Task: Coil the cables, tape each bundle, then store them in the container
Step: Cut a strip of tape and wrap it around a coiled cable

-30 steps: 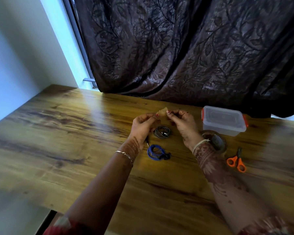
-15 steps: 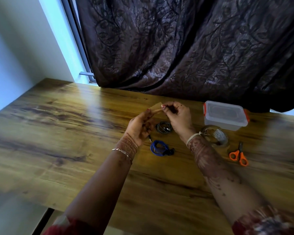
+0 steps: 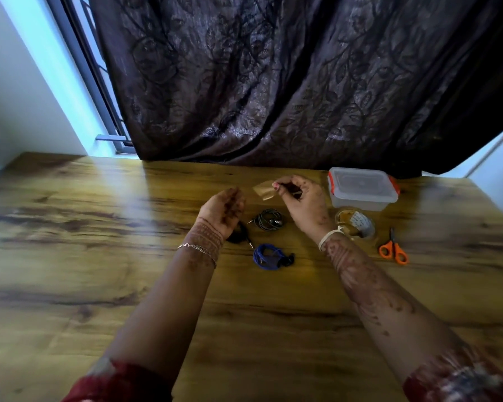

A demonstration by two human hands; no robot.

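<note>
My right hand (image 3: 301,200) pinches a short strip of brown tape (image 3: 263,190) above the table. Just left of the strip, my left hand (image 3: 224,210) hovers with loosely curled fingers and holds nothing. A grey coiled cable (image 3: 269,220) lies on the wooden table (image 3: 99,256) between my hands. A blue coiled cable (image 3: 269,256) lies nearer to me. A black cable (image 3: 240,235) is partly hidden under my left wrist. The clear container (image 3: 360,190), with its lid on and orange clips, stands to the right of my right hand.
A roll of clear tape (image 3: 356,223) sits by my right wrist, and orange scissors (image 3: 392,250) lie right of it. A dark curtain (image 3: 273,82) hangs along the table's far edge, with a window frame (image 3: 99,97) at the left.
My left hand has let go of the tape strip and dropped a little to the left. The right hand alone now holds the strip.
</note>
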